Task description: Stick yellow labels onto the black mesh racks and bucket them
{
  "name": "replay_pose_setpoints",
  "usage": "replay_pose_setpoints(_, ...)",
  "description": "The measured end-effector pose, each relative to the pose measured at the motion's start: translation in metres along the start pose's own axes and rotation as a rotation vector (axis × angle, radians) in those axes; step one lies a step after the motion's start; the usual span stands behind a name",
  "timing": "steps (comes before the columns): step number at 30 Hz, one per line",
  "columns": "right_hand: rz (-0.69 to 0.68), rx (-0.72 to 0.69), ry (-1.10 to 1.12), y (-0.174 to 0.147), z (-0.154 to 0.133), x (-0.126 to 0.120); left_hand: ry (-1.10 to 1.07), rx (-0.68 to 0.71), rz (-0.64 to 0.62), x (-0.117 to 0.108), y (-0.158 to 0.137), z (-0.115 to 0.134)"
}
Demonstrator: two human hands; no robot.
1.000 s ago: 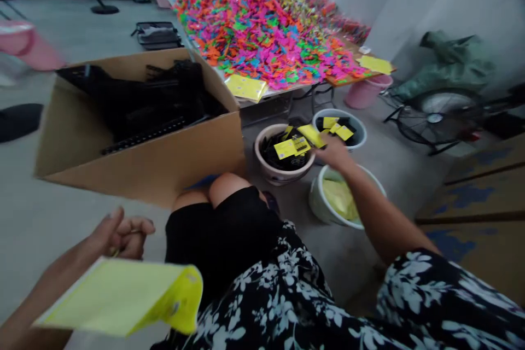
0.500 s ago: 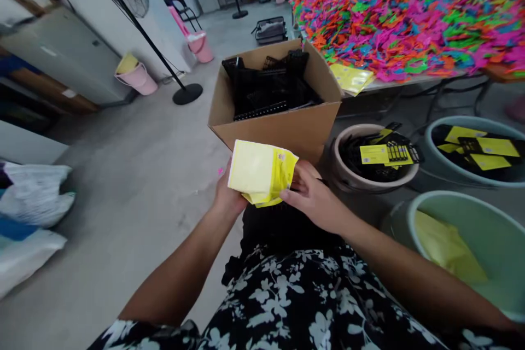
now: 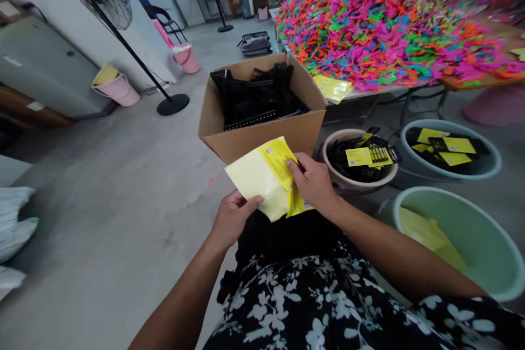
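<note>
Between my hands is a yellow printed card sheet (image 3: 266, 172), pale on its broad left part and bright yellow with print along the right, where it is folded. My left hand (image 3: 234, 216) pinches its lower left edge, thumb on top. With thumb above and fingers beneath, my right hand (image 3: 312, 181) grips its right side. Whether it is one sheet or several stacked, I cannot tell. Just beyond it stands an open cardboard box (image 3: 266, 139) holding black plastic pieces (image 3: 262, 93).
To the right are a beige bucket (image 3: 328, 161) and a blue-grey bucket (image 3: 494, 161) with black pieces and yellow cards, plus a green bucket (image 3: 492, 229) with yellow sheets. A table behind bears a colourful plastic heap (image 3: 369, 27). A standing fan (image 3: 135, 49) is at left.
The yellow card has been turned and spread flatter, showing more of its printed strip. My left hand now has its thumb on top. The view has shifted slightly.
</note>
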State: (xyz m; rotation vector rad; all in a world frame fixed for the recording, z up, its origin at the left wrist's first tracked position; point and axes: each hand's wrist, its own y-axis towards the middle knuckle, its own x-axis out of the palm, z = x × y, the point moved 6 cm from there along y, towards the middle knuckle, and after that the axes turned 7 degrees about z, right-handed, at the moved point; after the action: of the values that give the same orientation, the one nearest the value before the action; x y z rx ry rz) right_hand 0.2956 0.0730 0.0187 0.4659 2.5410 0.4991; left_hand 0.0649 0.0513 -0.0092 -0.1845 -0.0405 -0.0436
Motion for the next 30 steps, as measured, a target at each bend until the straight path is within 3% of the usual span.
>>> replay_pose_setpoints(4,0.012,0.08,0.033,0.0,0.009,0.003,0.034,0.064,0.203,-0.01,-0.004,-0.001)
replay_pose_setpoints(6,-0.004,0.172,0.147,0.002,0.016,0.003,0.099,0.073,0.218,-0.014,-0.004,-0.005)
replay_pose_setpoints(9,-0.094,0.211,0.26,0.006,0.018,0.002,0.037,0.017,0.077,-0.019,-0.001,-0.009)
replay_pose_setpoints(13,-0.374,0.129,0.224,0.007,0.01,0.006,-0.223,-0.088,-0.143,-0.029,0.007,0.003)
replay_pose_setpoints(17,-0.563,-0.027,0.085,0.009,0.002,0.014,-0.014,-0.229,-0.28,-0.028,0.01,0.014)
replay_pose_setpoints(19,-0.507,-0.113,-0.043,0.012,-0.001,0.014,0.092,-0.248,-0.311,-0.021,0.009,0.015)
replay_pose_setpoints(24,-0.111,-0.456,-0.232,-0.003,-0.038,0.004,0.104,-0.153,-0.225,0.0,0.005,0.016)
replay_pose_setpoints(26,-0.118,-0.548,-0.165,-0.018,-0.053,0.01,0.146,-0.088,-0.229,0.007,0.003,0.019)
replay_pose_setpoints(30,-0.169,-0.549,-0.034,-0.03,-0.06,0.02,0.324,0.112,-0.346,0.019,-0.002,0.036)
